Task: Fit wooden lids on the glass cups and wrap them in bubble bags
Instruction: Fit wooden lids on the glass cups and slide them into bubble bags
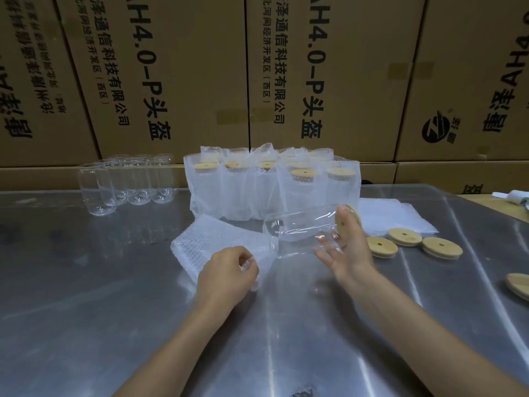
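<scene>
cup (300, 229) lay sideways, lid (347, 219) rightward, cradled by the right hand's (347, 253) spread fingers; left hand (229, 272) pinched the bag (217, 245); four loose lids (382, 247).

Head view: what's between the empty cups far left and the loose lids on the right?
Head view: wrapped cups, the bubble bag, and the held glass cup.
</scene>
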`<state>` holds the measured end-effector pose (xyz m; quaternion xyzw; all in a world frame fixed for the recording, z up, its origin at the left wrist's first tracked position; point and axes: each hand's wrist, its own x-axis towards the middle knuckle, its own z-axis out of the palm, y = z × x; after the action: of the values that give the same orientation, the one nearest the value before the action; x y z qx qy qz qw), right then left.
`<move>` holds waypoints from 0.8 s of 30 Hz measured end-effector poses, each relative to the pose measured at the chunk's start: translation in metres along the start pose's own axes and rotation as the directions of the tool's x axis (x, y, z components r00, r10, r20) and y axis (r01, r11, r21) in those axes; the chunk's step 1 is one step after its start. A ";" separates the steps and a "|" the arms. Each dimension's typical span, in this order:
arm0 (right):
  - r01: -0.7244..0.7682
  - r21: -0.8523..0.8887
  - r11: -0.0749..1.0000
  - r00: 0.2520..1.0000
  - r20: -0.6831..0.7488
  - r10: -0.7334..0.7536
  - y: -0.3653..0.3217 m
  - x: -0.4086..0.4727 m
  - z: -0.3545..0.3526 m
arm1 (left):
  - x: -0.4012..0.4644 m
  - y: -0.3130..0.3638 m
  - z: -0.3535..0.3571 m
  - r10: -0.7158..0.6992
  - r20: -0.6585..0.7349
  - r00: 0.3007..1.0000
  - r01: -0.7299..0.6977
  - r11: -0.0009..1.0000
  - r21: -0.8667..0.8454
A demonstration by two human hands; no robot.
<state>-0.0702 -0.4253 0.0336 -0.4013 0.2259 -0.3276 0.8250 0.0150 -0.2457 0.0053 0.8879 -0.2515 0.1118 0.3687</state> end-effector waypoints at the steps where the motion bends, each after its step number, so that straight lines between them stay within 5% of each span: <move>1: -0.012 0.006 1.000 1.000 0.019 0.012 0.000 -0.001 0.001 | 0.001 0.001 0.000 -0.026 -0.017 1.000 0.025 0.996 -0.087; 7: -0.011 0.016 1.000 0.999 0.034 0.010 0.007 -0.006 0.005 | 0.005 0.010 0.002 -0.183 -0.041 0.982 0.133 0.833 -0.537; 12: 0.017 -0.024 1.000 0.997 0.071 -0.015 0.013 -0.011 0.005 | -0.001 0.018 -0.004 -0.156 -0.176 0.972 0.015 0.787 -0.616; 16: 0.039 -0.068 0.997 0.998 0.052 -0.036 0.015 -0.016 0.009 | -0.009 0.025 -0.005 0.046 -0.297 0.954 -0.190 0.858 -0.477; 19: 0.036 -0.125 0.992 0.998 0.056 -0.029 0.019 -0.017 0.011 | -0.015 0.029 -0.005 0.254 -0.374 0.892 -0.333 0.929 -0.164; 24: 0.020 -0.168 0.986 0.995 0.095 -0.004 0.026 -0.023 0.013 | -0.014 0.030 -0.010 0.431 -0.474 0.768 -0.448 0.890 0.085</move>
<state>-0.0682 -0.3905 0.0228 -0.4862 0.2113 -0.2931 0.7956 -0.0127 -0.2521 0.0249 0.7420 -0.3544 0.4073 0.3974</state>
